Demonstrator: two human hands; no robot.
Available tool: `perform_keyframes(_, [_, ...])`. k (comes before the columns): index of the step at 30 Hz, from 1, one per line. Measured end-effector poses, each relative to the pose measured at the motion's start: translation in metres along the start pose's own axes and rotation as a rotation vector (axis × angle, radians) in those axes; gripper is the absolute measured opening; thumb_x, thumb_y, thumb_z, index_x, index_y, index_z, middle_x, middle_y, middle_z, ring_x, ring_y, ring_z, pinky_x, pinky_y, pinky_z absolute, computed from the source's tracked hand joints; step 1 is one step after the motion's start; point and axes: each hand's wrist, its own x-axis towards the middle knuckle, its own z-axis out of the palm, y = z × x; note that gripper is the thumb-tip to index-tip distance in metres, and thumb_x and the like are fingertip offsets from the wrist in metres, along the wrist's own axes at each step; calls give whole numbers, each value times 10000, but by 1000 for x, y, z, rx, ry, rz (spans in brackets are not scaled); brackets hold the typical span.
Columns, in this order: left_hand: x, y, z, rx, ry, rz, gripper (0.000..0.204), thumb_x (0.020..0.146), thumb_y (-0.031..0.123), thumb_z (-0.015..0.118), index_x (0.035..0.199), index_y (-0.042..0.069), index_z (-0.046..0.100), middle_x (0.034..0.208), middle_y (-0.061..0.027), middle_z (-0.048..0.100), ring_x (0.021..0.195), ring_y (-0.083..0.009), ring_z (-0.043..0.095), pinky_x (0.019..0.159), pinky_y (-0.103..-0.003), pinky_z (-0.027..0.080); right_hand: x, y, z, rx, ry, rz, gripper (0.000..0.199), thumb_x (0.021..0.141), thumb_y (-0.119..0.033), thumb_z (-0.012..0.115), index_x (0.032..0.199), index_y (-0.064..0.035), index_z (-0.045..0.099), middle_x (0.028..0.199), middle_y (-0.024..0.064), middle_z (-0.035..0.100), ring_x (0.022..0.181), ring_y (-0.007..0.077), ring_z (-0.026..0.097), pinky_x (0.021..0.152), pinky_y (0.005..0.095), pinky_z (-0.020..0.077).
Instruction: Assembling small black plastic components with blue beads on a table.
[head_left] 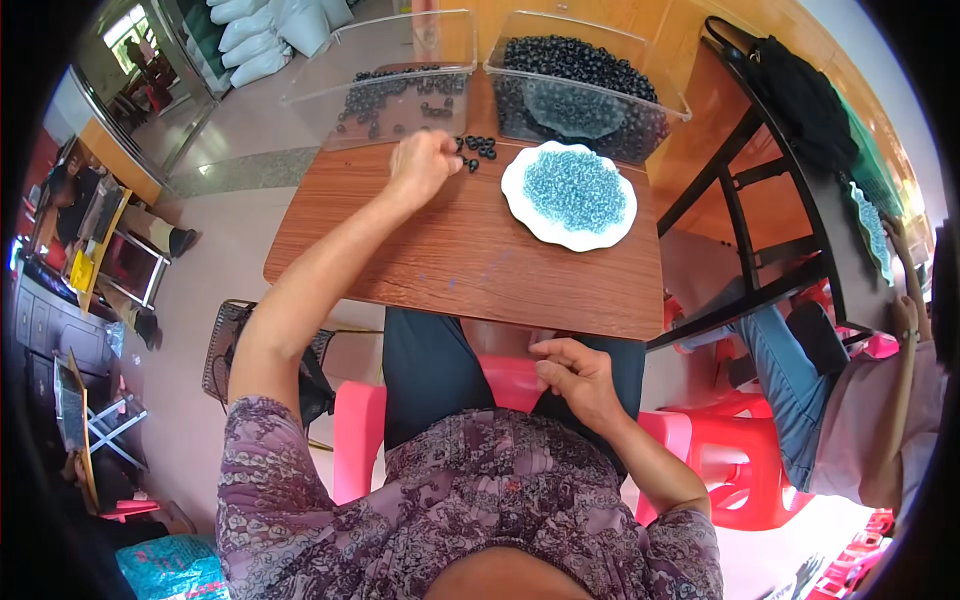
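My left hand (424, 163) reaches to the far side of the brown table (420, 260). Its fingers are curled in, right beside a small cluster of loose black beads (481, 148); whatever is between the fingertips is hidden. In front of my lap, below the table's near edge, my right hand (580, 380) is bent with thumb and fingers drawn together. Anything it pinches is too small to make out. To the right of the black beads, a white scalloped plate (513, 190) carries a heap of pale blue, glassy beads (572, 190).
Two clear plastic bins stand along the far edge: the left bin (400, 22) holds scattered dark beads, the right bin (670, 100) many more. At right, another person (880, 400) sits by a dark table (815, 195) with a bag (800, 100). White sacks (260, 40) lie far left.
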Motion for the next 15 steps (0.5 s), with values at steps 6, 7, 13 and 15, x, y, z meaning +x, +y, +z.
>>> perform_keyframes(6, [-2,-7,25,222,-20,-50,276,688,200,710,868,2,640,853,-154,651,816,-303,620,724,-390,472,-1,13,7,-143,-47,-41,185,853,-57,565,1024,12,576,747,9,594,674,62,532,594,213,434])
perform_keyframes(7, [0,-2,26,273,6,-102,271,690,204,709,852,-2,638,843,-162,645,813,-313,614,714,-399,469,-1,13,7,-144,-43,-40,185,853,-57,565,1024,12,576,747,9,594,674,62,532,594,213,434])
perform_keyframes(13, [5,-21,36,344,71,-57,242,691,215,686,782,1,622,788,-191,619,776,-358,598,670,-448,469,-2,6,10,-176,-65,-1,188,846,-47,573,1023,16,573,744,20,593,675,63,531,601,215,440])
perform_keyframes(15, [0,-32,30,339,57,-66,242,698,218,683,786,1,622,781,-197,616,762,-367,595,667,-446,471,-3,5,11,-170,-90,-25,183,842,-40,575,1015,21,575,743,27,595,674,70,536,606,217,444])
